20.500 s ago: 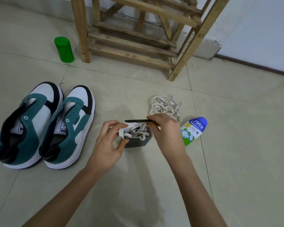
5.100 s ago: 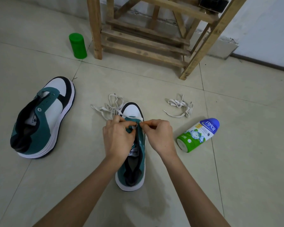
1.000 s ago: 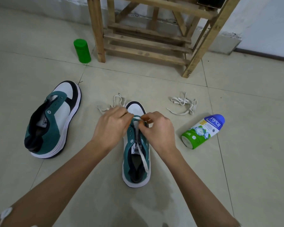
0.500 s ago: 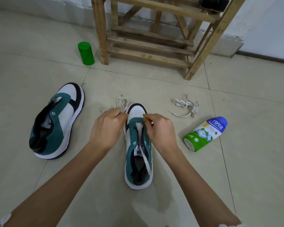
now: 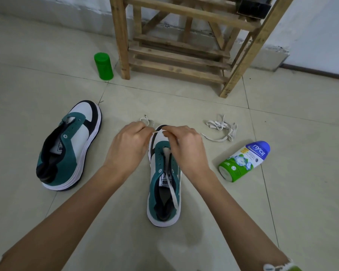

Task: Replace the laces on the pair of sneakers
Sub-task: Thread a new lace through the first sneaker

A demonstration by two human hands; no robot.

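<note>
On the floor between the forearms, one sneaker (image 5: 163,173) sits toe away, and both hands meet over its toe: the left hand (image 5: 128,145) and right hand (image 5: 186,147) each pinch the white lace (image 5: 173,193), which trails down the tongue. Only the lowest eyelets seem threaded, so most of this shoe remains. At left, the other sneaker (image 5: 67,147) shows bare eyelets; a second lace (image 5: 220,128) lies loose at right

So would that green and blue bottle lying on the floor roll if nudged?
Probably: the bottle lies on its side and looks round, so a sideways nudge should roll it across the smooth tiled floor. Its blue cap end seems narrower, so it may curve rather than run straight.
</note>
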